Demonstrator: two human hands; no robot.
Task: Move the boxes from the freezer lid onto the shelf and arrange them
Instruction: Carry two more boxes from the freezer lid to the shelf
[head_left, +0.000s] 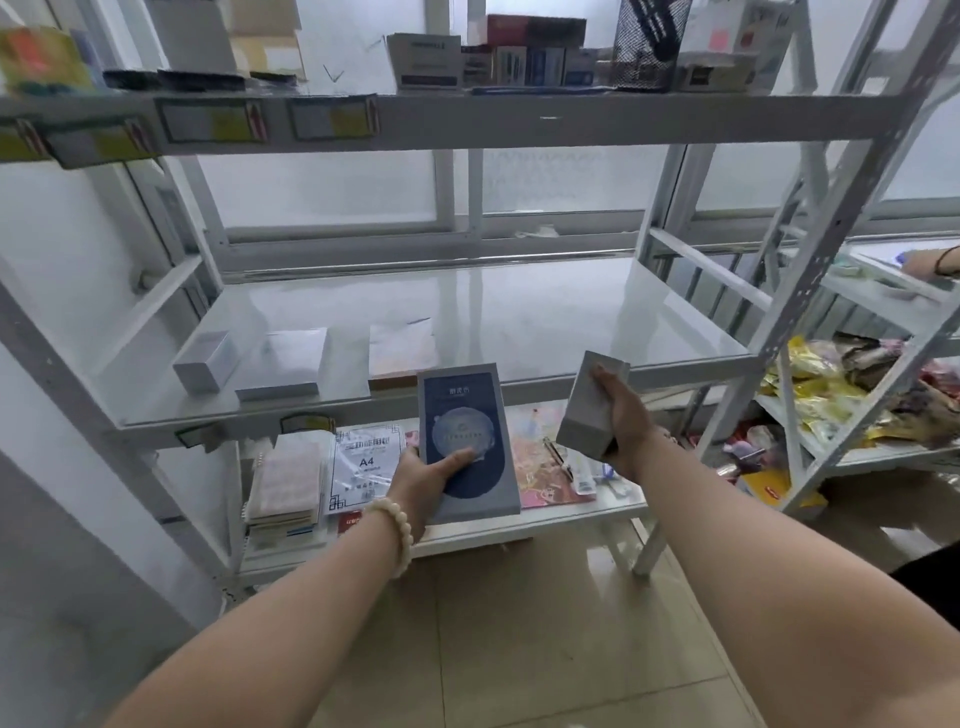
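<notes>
My left hand (427, 480) holds a flat dark-blue box (465, 415) with a pale round emblem, just in front of the middle shelf's (545, 322) front edge. My right hand (626, 421) grips a plain grey box (589, 410), tilted, to the right of the blue one. On the middle shelf's left front stand three boxes: a small white box (203, 361), a flat white box (283, 364) and a pale box with a brown side (401, 353). The freezer lid is out of view.
The white metal rack has a top shelf (519, 117) crowded with small boxes and a black mesh holder (647, 44). The lowest shelf holds A4 paper packs (366, 467) and notebooks. A second rack (857, 395) with snack bags stands right; another person's hand (930, 262) reaches in there.
</notes>
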